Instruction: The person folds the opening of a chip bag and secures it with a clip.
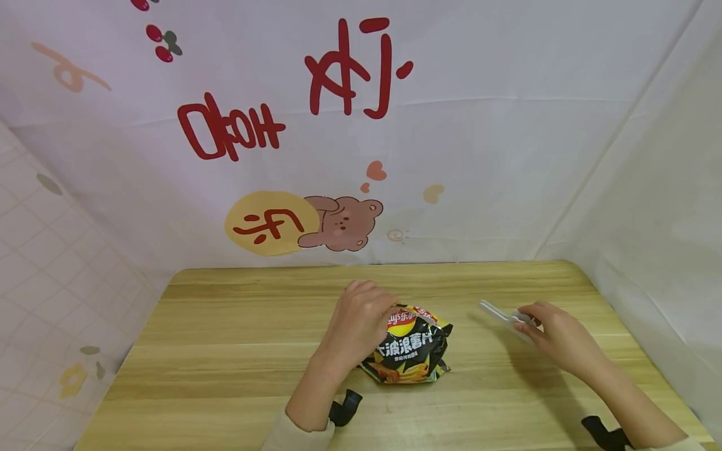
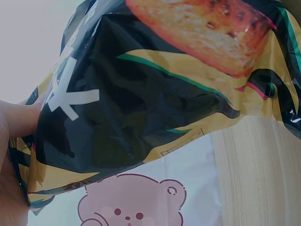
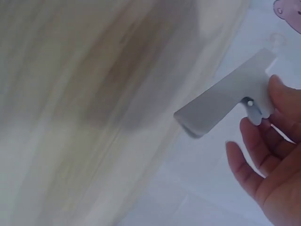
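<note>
A black and yellow Lay's potato chip bag [image 1: 407,351] is on the wooden table, its printed front facing me. My left hand [image 1: 361,319] grips the bag by its left side. In the left wrist view, the thumb [image 2: 21,117] presses against the edge of the bag, and the other fingers are mostly hidden. To the right, my right hand [image 1: 555,332] pinches a pale grey T-shaped plastic tool [image 3: 225,96] between thumb and fingertips. This tool has a long flat bar and a short handle with a small hole. It is held above the table, apart from the bag.
The wooden table [image 1: 225,338] ends at a white cloth backdrop [image 1: 507,156] printed with red characters and a pink bear [image 1: 346,225]. Cloth also hangs along the left and right sides. Black curved pieces [image 1: 345,407] sit at both wrists.
</note>
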`<state>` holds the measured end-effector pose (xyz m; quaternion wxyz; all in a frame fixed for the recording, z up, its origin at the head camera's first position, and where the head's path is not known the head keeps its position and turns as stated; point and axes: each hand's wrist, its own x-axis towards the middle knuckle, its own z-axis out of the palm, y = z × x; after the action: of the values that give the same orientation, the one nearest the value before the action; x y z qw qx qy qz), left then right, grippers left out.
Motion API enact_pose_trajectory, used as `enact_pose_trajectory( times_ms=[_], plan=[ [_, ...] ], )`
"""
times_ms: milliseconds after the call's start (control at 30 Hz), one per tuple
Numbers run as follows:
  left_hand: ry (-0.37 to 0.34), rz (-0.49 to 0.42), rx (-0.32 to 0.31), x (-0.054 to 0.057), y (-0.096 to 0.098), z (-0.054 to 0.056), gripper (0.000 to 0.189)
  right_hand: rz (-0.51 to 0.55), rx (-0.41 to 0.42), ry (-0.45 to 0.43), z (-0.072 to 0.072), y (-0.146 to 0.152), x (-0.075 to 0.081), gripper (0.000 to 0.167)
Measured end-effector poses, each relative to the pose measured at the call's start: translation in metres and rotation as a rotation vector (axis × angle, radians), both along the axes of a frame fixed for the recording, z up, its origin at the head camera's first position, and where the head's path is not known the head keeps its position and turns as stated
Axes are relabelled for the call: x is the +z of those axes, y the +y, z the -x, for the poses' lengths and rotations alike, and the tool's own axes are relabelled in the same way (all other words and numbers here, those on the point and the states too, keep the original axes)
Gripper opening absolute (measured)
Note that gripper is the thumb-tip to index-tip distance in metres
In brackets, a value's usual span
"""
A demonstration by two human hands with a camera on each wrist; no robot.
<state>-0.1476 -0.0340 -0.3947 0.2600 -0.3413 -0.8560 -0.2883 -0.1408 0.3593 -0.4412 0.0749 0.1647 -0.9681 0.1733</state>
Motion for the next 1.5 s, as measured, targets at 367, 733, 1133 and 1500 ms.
enact_pose_trajectory(
  times_ms=[367,733,1133,1500],
  plan=[
    [0.006,-0.001,-0.001,-0.001,-0.001,0.0,0.014,0.138,0.19,0.225,-0.01,-0.014,0.011,0.034],
    [-0.002,0.002,0.002,0.0,-0.001,0.0,0.014,0.239,0.354,0.276,-0.01,-0.029,0.02,0.034],
    [-0.01,0.004,0.0,0.0,-0.001,0.0,0.014,0.301,0.451,0.322,-0.008,-0.043,0.024,0.013],
    [-0.014,0.005,-0.002,0.001,-0.001,0.0,0.014,0.302,0.475,0.294,-0.006,-0.056,0.022,0.01]
  ],
)
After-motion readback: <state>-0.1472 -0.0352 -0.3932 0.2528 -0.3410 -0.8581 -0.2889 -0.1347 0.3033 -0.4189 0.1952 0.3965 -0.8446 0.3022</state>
